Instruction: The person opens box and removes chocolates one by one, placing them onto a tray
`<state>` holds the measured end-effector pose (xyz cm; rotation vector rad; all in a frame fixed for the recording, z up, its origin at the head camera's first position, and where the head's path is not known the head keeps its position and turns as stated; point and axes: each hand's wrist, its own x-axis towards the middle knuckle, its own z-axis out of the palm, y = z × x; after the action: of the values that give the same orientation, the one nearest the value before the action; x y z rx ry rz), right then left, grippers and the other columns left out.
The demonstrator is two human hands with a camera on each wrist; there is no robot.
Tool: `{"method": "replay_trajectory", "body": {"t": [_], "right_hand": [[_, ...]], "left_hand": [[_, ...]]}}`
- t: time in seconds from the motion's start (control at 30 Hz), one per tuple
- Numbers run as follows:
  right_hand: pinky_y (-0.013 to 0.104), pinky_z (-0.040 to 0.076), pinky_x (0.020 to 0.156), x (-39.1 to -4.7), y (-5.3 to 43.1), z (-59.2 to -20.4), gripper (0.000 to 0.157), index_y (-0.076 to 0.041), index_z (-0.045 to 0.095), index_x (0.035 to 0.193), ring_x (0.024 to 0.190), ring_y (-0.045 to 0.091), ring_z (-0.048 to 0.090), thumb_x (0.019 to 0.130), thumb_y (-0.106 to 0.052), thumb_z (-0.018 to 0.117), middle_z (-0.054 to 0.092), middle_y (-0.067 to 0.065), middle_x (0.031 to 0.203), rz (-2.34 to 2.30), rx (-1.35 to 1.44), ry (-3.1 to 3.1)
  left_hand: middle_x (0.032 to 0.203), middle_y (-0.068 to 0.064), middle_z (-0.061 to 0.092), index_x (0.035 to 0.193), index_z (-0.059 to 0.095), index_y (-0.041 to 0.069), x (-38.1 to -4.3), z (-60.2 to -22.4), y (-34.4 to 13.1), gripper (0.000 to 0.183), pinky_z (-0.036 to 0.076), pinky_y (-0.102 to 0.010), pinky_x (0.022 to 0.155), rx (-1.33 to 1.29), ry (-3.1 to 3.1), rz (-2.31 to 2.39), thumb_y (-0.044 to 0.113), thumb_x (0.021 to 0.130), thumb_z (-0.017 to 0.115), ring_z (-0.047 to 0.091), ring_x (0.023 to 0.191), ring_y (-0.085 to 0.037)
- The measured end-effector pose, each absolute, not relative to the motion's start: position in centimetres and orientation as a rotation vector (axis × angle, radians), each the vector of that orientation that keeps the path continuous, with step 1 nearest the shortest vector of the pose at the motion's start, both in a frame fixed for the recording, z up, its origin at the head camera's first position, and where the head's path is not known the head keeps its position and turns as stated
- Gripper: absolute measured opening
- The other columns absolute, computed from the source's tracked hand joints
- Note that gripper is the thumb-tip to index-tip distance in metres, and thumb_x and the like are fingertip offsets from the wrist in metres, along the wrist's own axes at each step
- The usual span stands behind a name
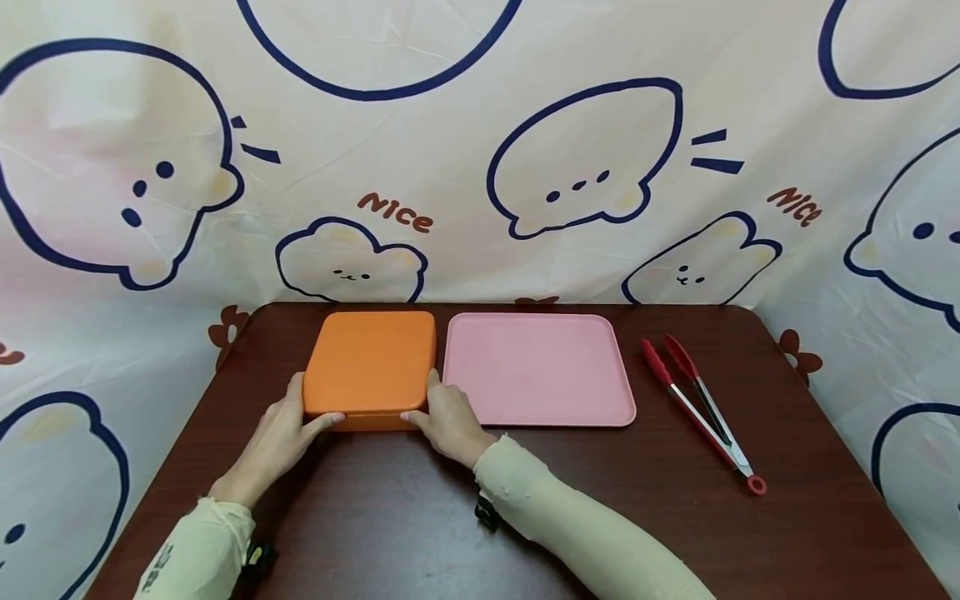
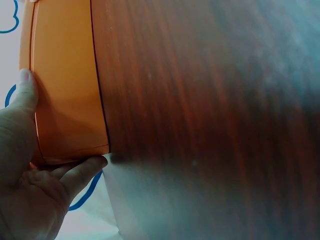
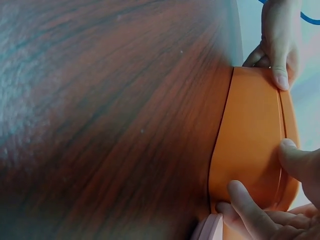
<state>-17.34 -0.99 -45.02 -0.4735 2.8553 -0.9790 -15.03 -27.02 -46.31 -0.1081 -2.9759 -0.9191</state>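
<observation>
An orange lidded box (image 1: pixel 371 362) lies flat on the table, its lid on and a thin seam running round below the top. My left hand (image 1: pixel 281 442) holds its near left corner, the thumb on the front at the seam and the fingers along the left side. At the near right corner my right hand (image 1: pixel 453 421) grips it the same way, thumb against the lid's edge (image 3: pixel 284 150). In the left wrist view the box's front wall (image 2: pixel 67 90) touches the dark tabletop. Fingers on the far part of each side are partly hidden.
A pink tray (image 1: pixel 536 371) lies just right of the box, close to my right hand. Farther right rest red-tipped tongs (image 1: pixel 705 412), their arms spread. The dark wooden table (image 1: pixel 390 517) has a patterned cloth (image 1: pixel 465 158) hanging behind it and at its sides.
</observation>
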Motion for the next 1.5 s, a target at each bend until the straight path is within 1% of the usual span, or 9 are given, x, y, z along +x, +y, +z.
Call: {"method": "replay_trajectory", "body": {"t": [0.5,0.8,0.93,1.03,1.1,1.17,1.27,1.4,1.5], "right_hand": [[0.035,0.06,0.088,-17.6,-0.8,-44.9,0.085,0.01,0.028,0.155,0.099,0.025,0.073,0.096,-0.036,0.069,0.074,0.023,0.105,-0.98,-0.494,2.842],[0.035,0.059,0.093,-17.9,-0.9,-44.6,0.086,0.009,0.027,0.156,0.108,0.024,0.071,0.096,-0.038,0.068,0.072,0.025,0.116,-0.963,-0.485,2.8],[0.031,0.058,0.086,-18.2,-0.7,-44.3,0.087,0.009,0.025,0.156,0.094,0.017,0.07,0.097,-0.039,0.067,0.074,0.017,0.097,-0.957,-0.495,2.779],[0.027,0.055,0.078,-18.4,-0.4,-44.0,0.088,0.008,0.023,0.157,0.074,0.013,0.062,0.098,-0.041,0.066,0.064,0.005,0.073,-0.949,-0.491,2.755],[0.027,0.054,0.076,-18.6,-0.3,-43.9,0.087,0.008,0.023,0.157,0.069,0.012,0.058,0.098,-0.041,0.064,0.06,0.003,0.069,-0.941,-0.488,2.751],[0.028,0.056,0.079,-18.8,-0.2,-43.7,0.086,0.007,0.023,0.157,0.072,0.014,0.062,0.099,-0.041,0.064,0.064,0.006,0.074,-0.942,-0.487,2.751],[0.033,0.058,0.092,-19.0,0.0,-43.5,0.085,0.007,0.024,0.157,0.097,0.019,0.071,0.099,-0.04,0.063,0.073,0.018,0.104,-0.945,-0.498,2.751],[0.038,0.051,0.108,-19.3,0.2,-43.4,0.084,0.008,0.025,0.157,0.129,0.026,0.061,0.099,-0.04,0.064,0.058,0.025,0.142,-0.966,-0.488,2.731],[0.037,0.05,0.109,-19.6,0.5,-43.3,0.084,0.006,0.026,0.157,0.126,0.025,0.062,0.099,-0.04,0.065,0.055,0.023,0.146,-1.017,-0.468,2.709]], "left_hand": [[0.128,-0.033,0.057,0.151,0.021,-0.001,-15.3,-46.3,-27.0,0.086,0.054,-0.059,0.087,-0.119,-2.974,-0.865,0.055,0.098,0.057,0.064,0.105,-0.042],[0.13,-0.037,0.056,0.155,0.017,-0.004,-15.1,-45.5,-27.0,0.098,0.054,-0.06,0.086,-0.053,-3.064,-0.776,0.064,0.096,0.054,0.066,0.098,-0.04],[0.138,-0.037,0.052,0.156,0.016,-0.005,-15.0,-45.3,-26.8,0.1,0.051,-0.065,0.092,-0.022,-3.042,-0.785,0.065,0.095,0.055,0.063,0.107,-0.047],[0.146,-0.038,0.045,0.157,0.016,-0.007,-15.1,-45.2,-26.7,0.102,0.047,-0.067,0.098,-0.01,-2.996,-0.808,0.062,0.095,0.058,0.057,0.12,-0.053],[0.149,-0.038,0.042,0.158,0.017,-0.008,-15.2,-45.0,-26.5,0.102,0.046,-0.068,0.1,-0.009,-2.962,-0.829,0.059,0.095,0.062,0.053,0.126,-0.054],[0.152,-0.038,0.038,0.158,0.016,-0.009,-15.4,-44.7,-26.3,0.104,0.043,-0.068,0.104,-0.011,-2.931,-0.849,0.056,0.094,0.065,0.048,0.131,-0.055],[0.154,-0.038,0.036,0.159,0.016,-0.007,-15.6,-44.1,-26.1,0.105,0.041,-0.067,0.107,0.004,-2.881,-0.893,0.051,0.092,0.071,0.046,0.134,-0.054],[0.155,-0.036,0.036,0.16,0.016,-0.004,-15.9,-43.3,-25.8,0.106,0.039,-0.068,0.108,0.008,-2.836,-0.945,0.049,0.09,0.074,0.046,0.134,-0.053],[0.157,-0.034,0.034,0.16,0.016,-0.003,-16.1,-42.9,-25.4,0.106,0.038,-0.068,0.109,0.007,-2.83,-0.978,0.05,0.089,0.074,0.044,0.136,-0.053]]}}
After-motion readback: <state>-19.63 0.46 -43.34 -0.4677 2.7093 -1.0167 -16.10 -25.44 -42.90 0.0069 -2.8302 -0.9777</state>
